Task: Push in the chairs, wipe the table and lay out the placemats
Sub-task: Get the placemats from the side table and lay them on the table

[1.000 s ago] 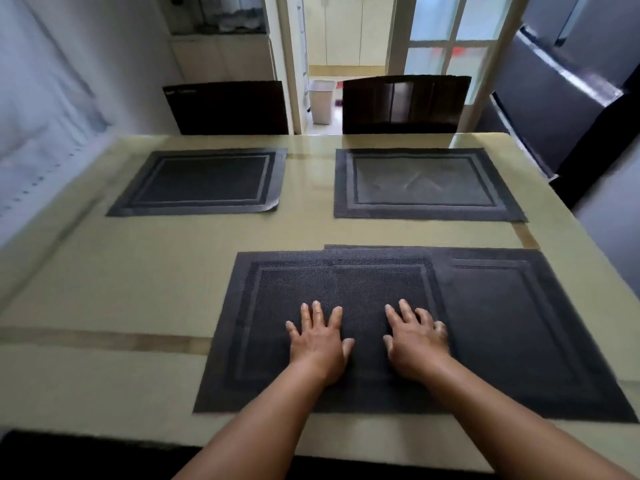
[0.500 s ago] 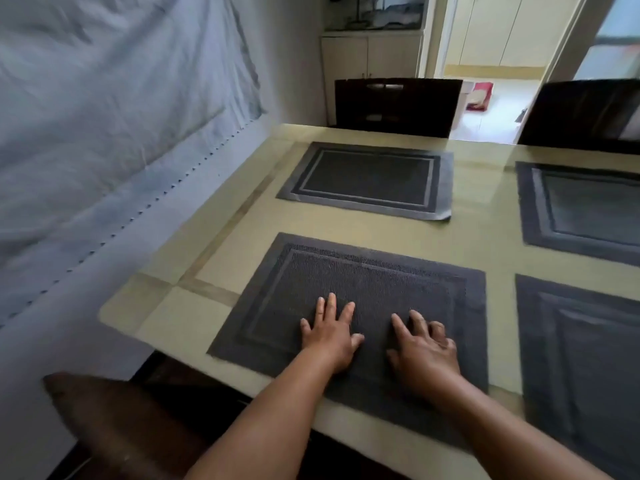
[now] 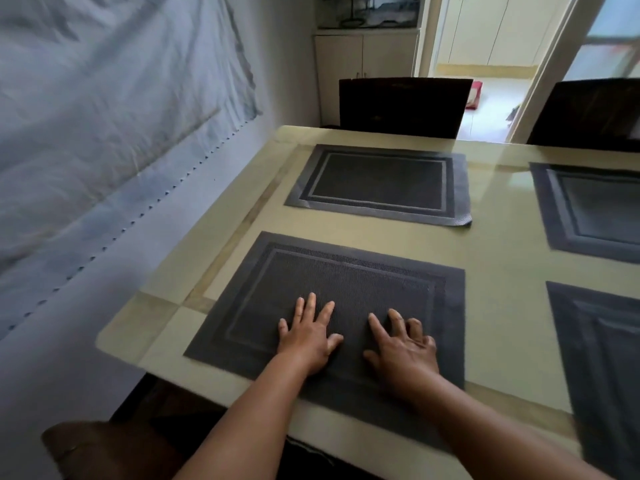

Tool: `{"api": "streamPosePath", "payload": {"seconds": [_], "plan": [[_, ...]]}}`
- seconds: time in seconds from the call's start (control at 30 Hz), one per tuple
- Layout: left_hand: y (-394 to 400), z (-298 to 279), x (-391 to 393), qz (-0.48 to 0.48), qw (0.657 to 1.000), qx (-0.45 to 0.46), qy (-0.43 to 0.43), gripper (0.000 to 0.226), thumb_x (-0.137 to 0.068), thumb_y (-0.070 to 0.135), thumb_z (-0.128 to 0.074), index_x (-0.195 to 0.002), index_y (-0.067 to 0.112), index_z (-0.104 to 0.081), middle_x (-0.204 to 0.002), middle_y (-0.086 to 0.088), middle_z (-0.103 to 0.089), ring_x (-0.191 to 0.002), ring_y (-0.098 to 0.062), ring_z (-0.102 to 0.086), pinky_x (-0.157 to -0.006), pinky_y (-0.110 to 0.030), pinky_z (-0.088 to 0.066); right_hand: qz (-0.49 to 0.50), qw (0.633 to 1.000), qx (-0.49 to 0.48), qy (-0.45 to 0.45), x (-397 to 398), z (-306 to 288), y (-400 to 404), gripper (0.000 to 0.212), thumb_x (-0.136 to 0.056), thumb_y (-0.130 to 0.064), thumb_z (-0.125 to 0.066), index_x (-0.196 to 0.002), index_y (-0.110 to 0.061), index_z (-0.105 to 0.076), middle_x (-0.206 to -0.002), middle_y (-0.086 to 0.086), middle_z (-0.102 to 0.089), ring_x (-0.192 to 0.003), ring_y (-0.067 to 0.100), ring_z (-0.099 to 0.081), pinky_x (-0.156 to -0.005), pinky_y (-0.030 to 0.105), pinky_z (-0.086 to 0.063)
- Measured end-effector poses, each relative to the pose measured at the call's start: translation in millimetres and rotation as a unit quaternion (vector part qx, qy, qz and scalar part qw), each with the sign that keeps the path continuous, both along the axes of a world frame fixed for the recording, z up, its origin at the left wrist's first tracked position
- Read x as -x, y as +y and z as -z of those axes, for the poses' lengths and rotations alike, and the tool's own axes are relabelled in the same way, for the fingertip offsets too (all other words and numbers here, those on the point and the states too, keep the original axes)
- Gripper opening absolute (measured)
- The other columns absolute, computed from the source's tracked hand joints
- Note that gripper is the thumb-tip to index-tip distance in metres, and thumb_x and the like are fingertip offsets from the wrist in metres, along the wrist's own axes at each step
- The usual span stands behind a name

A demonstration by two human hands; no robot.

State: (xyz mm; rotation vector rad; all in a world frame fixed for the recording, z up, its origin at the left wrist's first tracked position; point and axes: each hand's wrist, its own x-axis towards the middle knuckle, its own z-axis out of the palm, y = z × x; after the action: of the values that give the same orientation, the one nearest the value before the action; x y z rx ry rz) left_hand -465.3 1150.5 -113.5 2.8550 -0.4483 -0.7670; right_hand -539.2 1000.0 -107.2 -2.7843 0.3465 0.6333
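A: Left hand [image 3: 306, 341] and right hand [image 3: 403, 346] are lying flat on the near mat [image 3: 346, 282], fingers spread, gripping nothing.

B: Risk: mat is overhanging the table [image 3: 498, 271] edge toward the person; a dragging palm is likely skewing it or sliding it off.

Dark grey woven placemats [image 3: 346, 271] with paler rectangular border lines, on a glossy beige table [image 3: 498, 258].
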Motion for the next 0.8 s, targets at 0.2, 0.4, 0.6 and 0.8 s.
{"api": "streamPosePath", "payload": {"seconds": [0.2, 0.4, 0.6, 0.8], "plan": [[-23, -9, 12, 0.011, 1.000, 0.000, -0.016, 0.062, -0.097, 0.030, -0.040, -0.148, 0.027, -0.005, -0.159, -0.005, 0.011, -0.146, -0.025, 0.011, -0.116, -0.050, -0.008, -0.017, 0.999, -0.022, -0.022, 3, -2, -15, 0.066, -0.093, -0.050, -0.043, -0.149, -0.039, -0.010, -0.160, -0.002, -0.005, -0.144, 0.029, -0.008, -0.112, 0.047, -0.023], [-100, -18, 56, 0.072, 0.994, 0.082, -0.024, 0.065, -0.093, 0.024, -0.048, -0.147, 0.024, -0.012, -0.157, -0.004, -0.006, -0.145, -0.025, -0.005, -0.116, -0.043, -0.016, 0.053, 0.992, -0.070, -0.090, 30, -18, -61, 0.064, -0.091, -0.031, -0.054, -0.147, -0.031, -0.022, -0.157, -0.003, -0.019, -0.140, 0.024, -0.023, -0.111, 0.040, -0.029], [-204, -22, 131, 0.183, 0.976, 0.115, -0.003, 0.066, -0.095, 0.027, -0.046, -0.149, 0.027, -0.008, -0.159, 0.002, -0.004, -0.146, -0.020, -0.005, -0.117, -0.039, -0.014, 0.144, 0.987, -0.026, -0.068, 109, -22, -172, 0.066, -0.092, -0.018, -0.052, -0.148, -0.030, -0.020, -0.158, -0.004, -0.013, -0.144, 0.022, -0.016, -0.113, 0.039, -0.024], [-300, -10, 200, 0.260, 0.962, 0.083, 0.005, 0.065, -0.093, 0.032, -0.048, -0.147, 0.032, -0.013, -0.160, 0.001, -0.002, -0.147, -0.020, -0.002, -0.118, -0.039, -0.012, 0.244, 0.969, 0.018, -0.030, 218, -23, -297, 0.063, -0.093, -0.020, -0.047, -0.148, -0.033, -0.020, -0.159, -0.003, -0.010, -0.143, 0.025, -0.016, -0.114, 0.042, -0.023]]}}
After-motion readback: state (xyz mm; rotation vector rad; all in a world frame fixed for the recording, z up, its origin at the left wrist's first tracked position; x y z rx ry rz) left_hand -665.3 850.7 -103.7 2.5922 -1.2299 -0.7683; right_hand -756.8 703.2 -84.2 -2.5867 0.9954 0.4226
